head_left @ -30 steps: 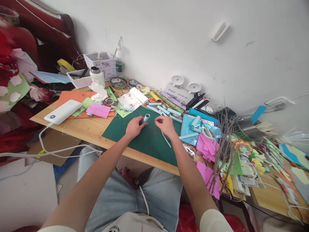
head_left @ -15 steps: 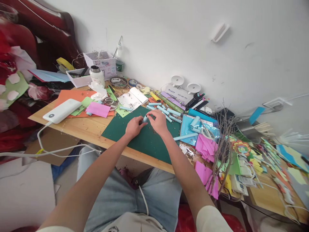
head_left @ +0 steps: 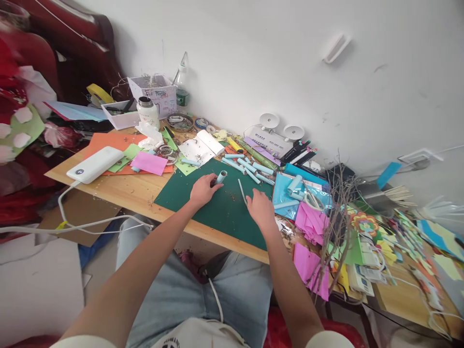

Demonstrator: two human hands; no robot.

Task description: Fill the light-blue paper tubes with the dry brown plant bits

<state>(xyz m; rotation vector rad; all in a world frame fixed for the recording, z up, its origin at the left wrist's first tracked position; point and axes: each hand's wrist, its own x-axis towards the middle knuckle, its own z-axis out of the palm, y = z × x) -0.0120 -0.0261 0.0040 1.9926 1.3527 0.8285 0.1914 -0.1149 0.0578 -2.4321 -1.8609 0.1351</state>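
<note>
My left hand [head_left: 203, 190] is closed around a short light-blue paper roll [head_left: 221, 177], held tilted so its open end shows, with something dark inside. To its right, my right hand [head_left: 261, 209] is closed on a thin pale blue-grey strip [head_left: 241, 190], which sticks up from the fingertips; its exact kind I cannot make out. Both hands are over a dark green cutting mat [head_left: 195, 215] sprinkled with small brown bits. Several more blue paper rolls [head_left: 250, 170] lie at the mat's back edge. Another longer blue roll [head_left: 288, 205] rests beyond my right hand.
A white power bank [head_left: 94, 165] with a cable lies at the left. Behind stand a white bottle [head_left: 148, 113] and a white box [head_left: 165, 99]. Bare twigs [head_left: 335, 212], pink paper [head_left: 311, 222] and a blue packet [head_left: 281, 188] crowd the right side.
My right hand has moved away from the roll, to the right and toward me, and now holds the thin strip. My left hand keeps the roll, whose open end has come into sight.
</note>
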